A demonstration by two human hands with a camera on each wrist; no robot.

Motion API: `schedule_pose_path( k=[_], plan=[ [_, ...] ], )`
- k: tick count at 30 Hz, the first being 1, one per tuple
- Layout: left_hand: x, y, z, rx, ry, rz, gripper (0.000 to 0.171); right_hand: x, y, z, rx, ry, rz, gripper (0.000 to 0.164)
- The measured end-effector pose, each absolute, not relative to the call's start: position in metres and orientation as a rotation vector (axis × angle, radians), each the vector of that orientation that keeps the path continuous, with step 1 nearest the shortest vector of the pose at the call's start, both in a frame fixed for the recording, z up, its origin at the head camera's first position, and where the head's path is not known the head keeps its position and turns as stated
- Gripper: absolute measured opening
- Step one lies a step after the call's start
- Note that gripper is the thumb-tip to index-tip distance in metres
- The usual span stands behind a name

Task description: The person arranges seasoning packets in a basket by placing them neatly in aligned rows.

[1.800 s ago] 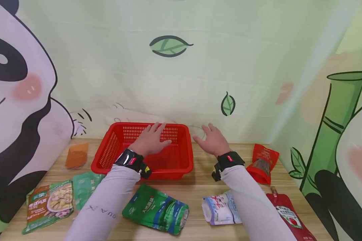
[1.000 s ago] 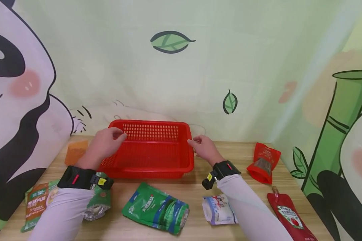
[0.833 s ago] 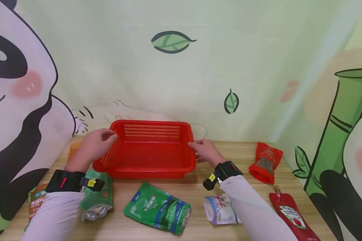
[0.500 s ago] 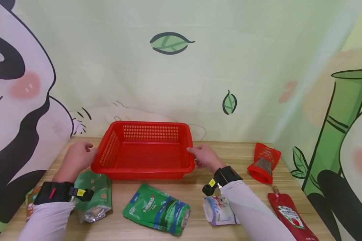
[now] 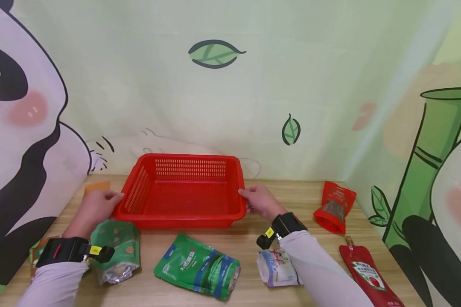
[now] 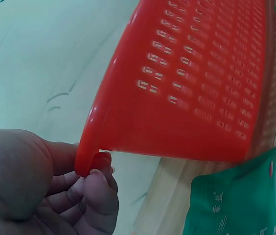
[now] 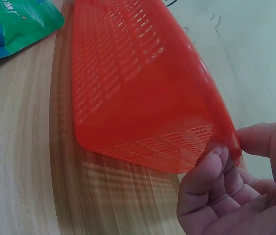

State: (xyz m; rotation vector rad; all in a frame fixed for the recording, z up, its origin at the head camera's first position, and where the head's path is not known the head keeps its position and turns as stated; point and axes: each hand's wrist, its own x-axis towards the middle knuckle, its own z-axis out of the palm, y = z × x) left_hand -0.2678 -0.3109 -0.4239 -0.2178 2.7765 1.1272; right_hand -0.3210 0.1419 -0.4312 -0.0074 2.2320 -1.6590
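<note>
Pale green cloth (image 5: 150, 81) printed with pandas, leaves and bamboo hangs behind and beside a wood-grained table (image 5: 296, 192). Left of the middle, at the table's far side, is a red basket (image 5: 180, 220) with slotted walls, its open top facing up and its long side toward the person.

Both hands are grasping the basket, one at each end. At its left end, the left hand (image 5: 97, 207) pinches the rim, thumb above and fingers curled beneath. At its right end, the right hand (image 5: 262, 200) has the same grip, thumb over the rim and fingertips tucked under it. Pale sleeves (image 5: 51, 283) end at black wrist straps (image 5: 61, 251).

Around the left hand, an orange packet (image 5: 97, 186) shows just beyond it and a green pouch (image 5: 121, 247) lies nearer, silver end toward the person; a brown packet (image 5: 36, 254) is mostly hidden by the left wrist. Near the middle, a blue-striped pouch (image 5: 197, 266) lies in front of the basket. A white pouch (image 5: 277, 267) is partly covered by the right forearm. Farther right are a red bag (image 5: 336, 207) and, nearer, a ketchup pouch (image 5: 369, 275).
</note>
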Motion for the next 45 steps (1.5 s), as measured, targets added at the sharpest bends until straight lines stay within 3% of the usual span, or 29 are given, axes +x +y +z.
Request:
schedule_pose_path(
  k=[20,45],
  plan=[
    [-0.262,-0.280,-0.428,-0.146,2.727,1.239,0.050,-0.316,0.174,-0.428,0.023,2.320,-1.638,0.033],
    [-0.274,-0.218,-0.430,0.022,2.731,1.302,0.039,-0.308,0.232,-0.428,0.112,2.465,-1.600,0.041]
  ],
)
